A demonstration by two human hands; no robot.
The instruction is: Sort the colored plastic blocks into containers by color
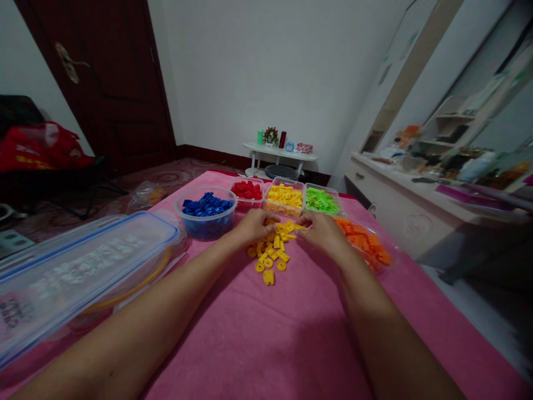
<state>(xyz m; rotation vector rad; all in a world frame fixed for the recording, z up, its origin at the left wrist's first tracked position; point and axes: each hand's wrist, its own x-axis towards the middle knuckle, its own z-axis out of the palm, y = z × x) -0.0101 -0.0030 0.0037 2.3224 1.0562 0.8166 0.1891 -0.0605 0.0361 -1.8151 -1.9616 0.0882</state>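
Observation:
A loose heap of yellow building blocks (276, 242), some of them round like small wheels, lies on the pink cloth (266, 333). At the heap's left side my left hand (255, 226) has its fingers curled, with a bit of yellow showing between thumb and forefinger. Across from it, my right hand (320, 230) pinches a thin yellow block (300, 226) between thumb and fingers. Just behind both hands stands a clear box of yellow blocks (285, 206). The tips of some fingers are hidden among the pieces.
Around the heap stand a round tub of blue blocks (208, 219), a box of red blocks (247, 191), one of green blocks (322, 201) and a container of orange blocks (366, 244). Clear lids (87, 272) lie at the left. A dresser (395, 194) stands right.

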